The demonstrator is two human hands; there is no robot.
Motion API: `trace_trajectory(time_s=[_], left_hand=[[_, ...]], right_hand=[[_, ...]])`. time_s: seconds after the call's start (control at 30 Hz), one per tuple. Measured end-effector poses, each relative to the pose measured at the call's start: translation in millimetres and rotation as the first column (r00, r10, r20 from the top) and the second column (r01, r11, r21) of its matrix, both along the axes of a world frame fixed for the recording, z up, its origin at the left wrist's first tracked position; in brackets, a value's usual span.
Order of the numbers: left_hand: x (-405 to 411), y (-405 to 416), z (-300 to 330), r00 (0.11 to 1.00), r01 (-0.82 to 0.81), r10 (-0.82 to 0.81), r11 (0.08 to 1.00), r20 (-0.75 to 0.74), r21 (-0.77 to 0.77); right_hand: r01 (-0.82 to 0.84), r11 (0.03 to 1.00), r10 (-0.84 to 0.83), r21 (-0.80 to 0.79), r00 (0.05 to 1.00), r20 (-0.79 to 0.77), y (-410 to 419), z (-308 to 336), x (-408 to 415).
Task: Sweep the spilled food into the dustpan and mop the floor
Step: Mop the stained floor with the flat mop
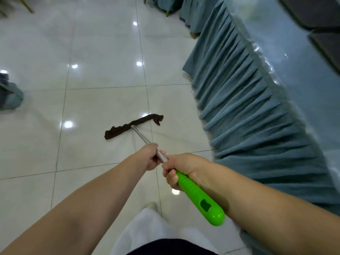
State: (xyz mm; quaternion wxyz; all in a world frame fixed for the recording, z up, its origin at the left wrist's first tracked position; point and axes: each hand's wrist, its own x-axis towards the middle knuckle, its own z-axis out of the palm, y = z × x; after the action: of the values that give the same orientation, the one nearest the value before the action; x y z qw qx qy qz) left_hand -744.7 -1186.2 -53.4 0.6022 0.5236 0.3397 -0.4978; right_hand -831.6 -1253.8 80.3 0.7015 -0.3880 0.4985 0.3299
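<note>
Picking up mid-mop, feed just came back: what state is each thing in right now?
Mop: held in both hands, dark cloth head flat on the floor.
Left hand: grips the metal shaft.
Right hand: grips the green handle.
Floor: glossy, no spilled food visible.
Table skirt: hanging, pleated, apart from the mop head.

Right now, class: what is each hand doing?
Left hand: closed round the mop's metal pole.
Right hand: closed round the mop's green handle.
</note>
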Motion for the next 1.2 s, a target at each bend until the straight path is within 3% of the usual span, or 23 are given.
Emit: trace_trajectory(time_s=[0.37,0.9,1.2], left_hand=[[70.2,-37.3,0.7,0.992,-0.125,0.124,0.992,-0.026,-0.034],[194.5,-161.9,16.2,0.932,-0.359,0.357,0.933,-0.06,-0.031],[263.0,-166.5,9.1,0.889,-0.456,0.456,0.89,-0.047,0.008]], right_hand=[[-0.207,0.975,0.208,-0.081,0.978,0.009,-46.8,-0.7,83.0],[-0.425,0.905,0.425,0.028,0.905,0.015,-196.7,-3.2,235.5],[-0.517,0.855,0.517,-0.041,0.856,-0.01,-201.2,-12.1,311.1]])
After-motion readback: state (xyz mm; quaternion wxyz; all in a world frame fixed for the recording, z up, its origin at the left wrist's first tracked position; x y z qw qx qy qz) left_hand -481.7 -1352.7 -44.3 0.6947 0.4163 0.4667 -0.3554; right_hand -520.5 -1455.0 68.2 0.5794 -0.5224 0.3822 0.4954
